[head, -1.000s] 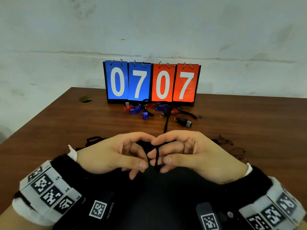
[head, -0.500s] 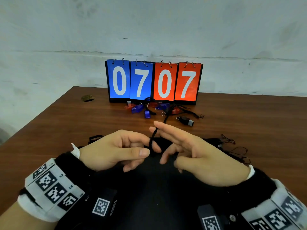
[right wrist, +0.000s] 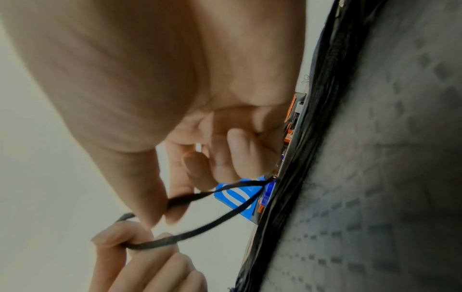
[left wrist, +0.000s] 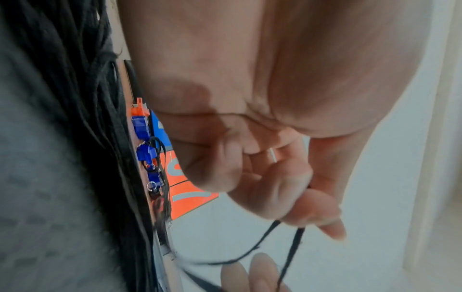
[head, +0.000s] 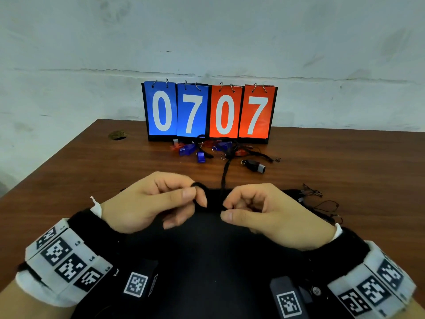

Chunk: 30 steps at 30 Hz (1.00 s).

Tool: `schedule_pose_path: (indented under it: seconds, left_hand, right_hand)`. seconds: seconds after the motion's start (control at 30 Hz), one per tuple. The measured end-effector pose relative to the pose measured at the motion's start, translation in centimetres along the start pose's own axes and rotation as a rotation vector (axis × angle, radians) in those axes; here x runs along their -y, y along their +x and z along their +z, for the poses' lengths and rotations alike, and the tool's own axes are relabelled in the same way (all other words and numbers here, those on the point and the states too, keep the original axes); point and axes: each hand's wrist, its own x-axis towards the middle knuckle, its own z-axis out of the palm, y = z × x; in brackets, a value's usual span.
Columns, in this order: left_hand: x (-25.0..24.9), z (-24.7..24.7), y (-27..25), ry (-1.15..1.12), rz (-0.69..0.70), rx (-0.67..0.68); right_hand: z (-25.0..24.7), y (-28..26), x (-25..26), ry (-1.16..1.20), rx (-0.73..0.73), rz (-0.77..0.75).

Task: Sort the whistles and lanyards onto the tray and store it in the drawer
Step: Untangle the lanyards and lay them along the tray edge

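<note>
- Wooden table (head: 69, 171), with a flip scoreboard (head: 209, 111) at 12 o'clock
- Dark sheet at 6 o'clock, probably the black tray (head: 207, 261)
- Curled fingers of the left hand (head: 147, 203) and right hand (head: 271, 215) pinch one black lanyard (head: 224, 173) above it
- Blue whistles (head: 187, 149) lie at 12 o'clock, just before the scoreboard

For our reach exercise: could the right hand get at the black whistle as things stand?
Likely yes, once freed: nothing stands between the right hand and the black whistle, but that hand pinches the black lanyard.

We see a flat black tray (head: 207, 249) on the brown wooden table (head: 92, 171) beneath our fingers (head: 170, 180). Beyond them lie blue plastic whistles (head: 186, 150).
</note>
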Motion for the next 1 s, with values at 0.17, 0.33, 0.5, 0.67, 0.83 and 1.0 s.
schedule_pose_path:
  seconds: [0.17,0.33,0.5,0.67,0.83,1.0]
  left_hand:
    - [0.0,-0.4,0.3,-0.112,0.091,-0.338]
    - [0.0,-1.4,0.8,-0.17,0.122,-0.686]
    - [0.4,-2.5,0.7,-0.11,0.101,-0.842]
    - [0.9,-3.3,0.8,-0.122,0.054,-1.018]
    - [1.9,-5.2,0.3,-0.194,0.048,-1.162]
    - [2.6,-7.1,-0.6,-0.277,0.044,-1.238]
  right_hand:
    - [-0.4,-0.1,0.1,0.012,-0.159,-0.082]
    - [-1.2,-0.2,0.0,0.161,-0.456,-0.151]
    - [-2.3,0.0,-0.5,0.347,-0.68,-0.137]
    - [-2.4,0.1,-0.8,0.425,-0.784,-0.11]
    - [-3.3,0.2,-1.7,0.562,-0.836,-0.075]
    - [-4.2,0.2,-1.8,0.666,-0.841,-0.061]
